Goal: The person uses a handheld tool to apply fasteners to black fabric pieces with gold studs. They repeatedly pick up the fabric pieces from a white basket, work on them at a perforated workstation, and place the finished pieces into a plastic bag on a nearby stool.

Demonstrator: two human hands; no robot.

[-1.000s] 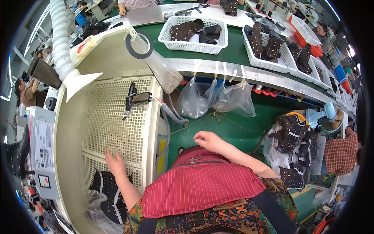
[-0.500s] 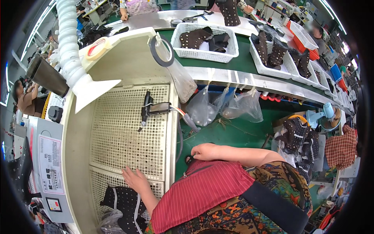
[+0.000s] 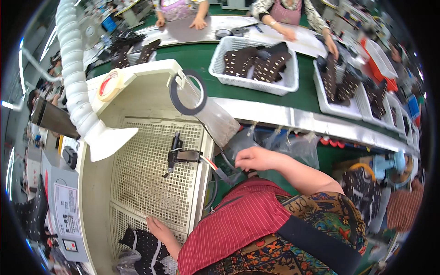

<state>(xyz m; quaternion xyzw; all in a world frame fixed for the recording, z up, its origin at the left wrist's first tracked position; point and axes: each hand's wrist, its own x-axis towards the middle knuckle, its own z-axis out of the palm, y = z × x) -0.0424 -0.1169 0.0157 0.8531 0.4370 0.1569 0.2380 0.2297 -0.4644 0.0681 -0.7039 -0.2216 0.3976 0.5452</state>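
Observation:
My left hand (image 3: 160, 231) rests near the slatted white grid (image 3: 151, 183) inside a cream-coloured box, fingers stretched out and holding nothing. Just below it lie dark brown pieces with white dots and pale strips (image 3: 145, 247), beside a crumpled clear plastic bag (image 3: 127, 262). My right hand (image 3: 257, 159) is raised in front of the hanging plastic bags, its fingers curled in with nothing showing in them. A black tool with a handle and cable (image 3: 183, 156) lies on the upper part of the grid, touched by neither hand.
A white hose funnel (image 3: 107, 140) hangs over the box's left side. Tape rolls (image 3: 110, 86) sit on its rim. White baskets (image 3: 256, 85) of dotted boot pieces stand on the green belt (image 3: 192, 68) ahead. Two people work across it. A blue fan (image 3: 387, 162) stands right.
The view has tilted up, so more of the belt and the people behind it shows. My right hand has lifted a little; my left stays by the grid.

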